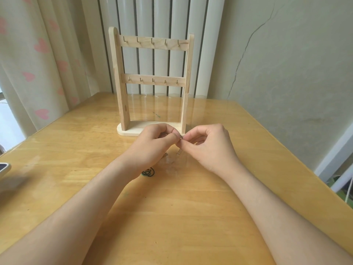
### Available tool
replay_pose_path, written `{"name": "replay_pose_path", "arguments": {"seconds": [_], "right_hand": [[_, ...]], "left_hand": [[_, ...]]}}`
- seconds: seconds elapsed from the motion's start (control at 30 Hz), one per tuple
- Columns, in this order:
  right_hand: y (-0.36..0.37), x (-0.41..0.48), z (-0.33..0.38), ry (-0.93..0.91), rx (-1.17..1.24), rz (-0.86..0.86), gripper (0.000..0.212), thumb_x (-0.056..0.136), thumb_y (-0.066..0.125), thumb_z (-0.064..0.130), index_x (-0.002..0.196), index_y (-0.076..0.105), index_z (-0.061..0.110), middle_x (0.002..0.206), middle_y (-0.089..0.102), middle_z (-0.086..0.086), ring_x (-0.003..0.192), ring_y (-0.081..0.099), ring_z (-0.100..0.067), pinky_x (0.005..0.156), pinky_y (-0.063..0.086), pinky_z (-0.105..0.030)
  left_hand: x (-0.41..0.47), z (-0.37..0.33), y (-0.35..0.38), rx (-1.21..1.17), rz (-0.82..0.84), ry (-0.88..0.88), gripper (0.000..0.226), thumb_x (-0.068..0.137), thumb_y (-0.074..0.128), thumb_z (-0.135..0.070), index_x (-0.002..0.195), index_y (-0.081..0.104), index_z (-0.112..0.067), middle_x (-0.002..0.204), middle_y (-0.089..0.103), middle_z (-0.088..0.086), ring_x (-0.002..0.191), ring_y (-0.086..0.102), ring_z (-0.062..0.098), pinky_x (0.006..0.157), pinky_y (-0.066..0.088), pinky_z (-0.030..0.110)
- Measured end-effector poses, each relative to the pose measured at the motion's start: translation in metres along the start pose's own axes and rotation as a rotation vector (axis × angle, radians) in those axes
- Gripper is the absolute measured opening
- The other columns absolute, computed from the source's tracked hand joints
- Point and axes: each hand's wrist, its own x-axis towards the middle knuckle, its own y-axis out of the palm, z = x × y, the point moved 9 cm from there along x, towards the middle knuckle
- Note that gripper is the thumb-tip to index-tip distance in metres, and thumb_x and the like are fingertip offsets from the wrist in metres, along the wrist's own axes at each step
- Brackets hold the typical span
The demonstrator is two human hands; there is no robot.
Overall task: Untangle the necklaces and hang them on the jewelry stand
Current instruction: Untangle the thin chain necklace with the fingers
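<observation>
A pale wooden jewelry stand (151,44) with two rails of small metal hooks stands upright at the back of the table; nothing hangs on its hooks. Just in front of its base, my left hand (152,146) and my right hand (208,148) meet fingertip to fingertip, both pinching a thin metal necklace chain (180,137) between them. A short length of chain (179,152) dangles below the fingers. A dark tangled cord with a green bit (148,172) lies on the table under my left wrist, partly hidden by it.
The wooden table (172,207) has a glossy clear cover. A grey device edge (4,169) shows at the far left. A curtain with pink hearts (38,54) hangs at the left, a white radiator (162,16) behind the stand, a wall at the right.
</observation>
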Motion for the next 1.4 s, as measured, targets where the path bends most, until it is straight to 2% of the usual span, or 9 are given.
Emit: {"name": "replay_pose_path", "arguments": {"seconds": [0.07,0.17,0.3,0.43,0.67,0.87,1.07,1.27,1.4], "right_hand": [[0.0,-0.001,0.001,-0.003,-0.013,0.012,0.013,0.08,0.093,0.029,0.077,0.082,0.022,0.07,0.077,0.012,0.059,0.065,0.002,0.061,0.045,-0.009],[0.004,-0.002,0.003,-0.029,-0.03,0.05,0.009,0.084,0.088,0.025,0.078,0.081,0.024,0.073,0.077,0.014,0.069,0.07,0.0,0.064,0.045,-0.009],[0.008,0.001,-0.003,0.029,0.052,0.081,0.009,0.084,0.082,0.017,0.076,0.078,0.019,0.077,0.078,0.004,0.078,0.075,-0.011,0.072,0.059,-0.026],[0.007,0.001,-0.012,0.164,0.258,0.119,0.007,0.088,0.075,0.007,0.084,0.079,0.01,0.084,0.079,-0.01,0.074,0.068,-0.01,0.069,0.053,-0.017],[0.01,0.001,-0.016,0.239,0.383,0.149,0.013,0.092,0.067,0.003,0.097,0.076,0.009,0.076,0.075,-0.008,0.08,0.067,-0.015,0.083,0.052,-0.031],[0.007,0.001,-0.011,0.156,0.315,0.108,0.02,0.088,0.064,0.0,0.082,0.072,0.016,0.071,0.074,-0.011,0.076,0.069,-0.019,0.08,0.053,-0.033],[0.009,0.002,-0.012,0.163,0.294,0.104,0.012,0.09,0.072,0.003,0.094,0.074,0.014,0.08,0.077,-0.017,0.069,0.073,-0.014,0.078,0.056,-0.032],[0.006,0.002,-0.005,0.032,0.207,0.11,0.019,0.083,0.078,0.001,0.081,0.069,0.018,0.071,0.07,-0.009,0.066,0.067,-0.022,0.065,0.054,-0.03],[0.006,0.002,-0.002,-0.013,0.082,0.093,0.017,0.078,0.085,0.008,0.076,0.077,0.022,0.074,0.076,-0.001,0.071,0.073,-0.027,0.07,0.064,-0.039]], "left_hand": [[-0.001,0.0,0.0,0.003,-0.003,0.001,0.022,0.106,0.061,-0.031,0.096,0.072,-0.014,0.092,0.067,0.019,0.073,0.048,0.02,0.067,0.04,0.03],[-0.001,-0.002,0.0,0.021,-0.007,0.009,0.023,0.107,0.06,-0.029,0.095,0.071,-0.012,0.077,0.057,0.001,0.053,0.038,0.011,0.049,0.034,0.017],[0.001,-0.001,-0.004,0.021,-0.06,0.005,0.025,0.107,0.059,-0.027,0.101,0.069,-0.006,0.07,0.048,-0.002,0.045,0.032,0.005,0.044,0.03,0.016],[0.001,0.0,-0.004,0.047,-0.053,-0.006,0.025,0.109,0.057,-0.029,0.1,0.068,-0.008,0.06,0.039,-0.01,0.044,0.03,0.005,0.042,0.029,0.016],[-0.001,-0.001,0.002,0.07,0.016,-0.025,0.029,0.111,0.052,-0.038,0.099,0.067,-0.017,0.079,0.04,0.002,0.071,0.037,0.017,0.05,0.036,0.015],[0.001,0.001,0.004,0.049,0.033,-0.02,0.03,0.111,0.051,-0.04,0.099,0.067,-0.017,0.079,0.04,0.0,0.075,0.035,0.021,0.071,0.039,0.036],[0.001,0.002,0.003,0.009,0.019,-0.007,0.028,0.111,0.053,-0.037,0.097,0.067,-0.017,0.068,0.041,-0.012,0.069,0.035,0.017,0.05,0.037,0.015],[0.002,0.003,0.003,0.039,0.014,-0.027,0.031,0.111,0.052,-0.036,0.1,0.066,-0.01,0.079,0.038,0.001,0.073,0.036,0.018,0.051,0.035,0.018],[0.003,0.003,0.003,0.072,0.017,-0.016,0.036,0.11,0.051,-0.031,0.1,0.063,0.001,0.081,0.037,0.005,0.066,0.033,0.017,0.048,0.033,0.018]]}}
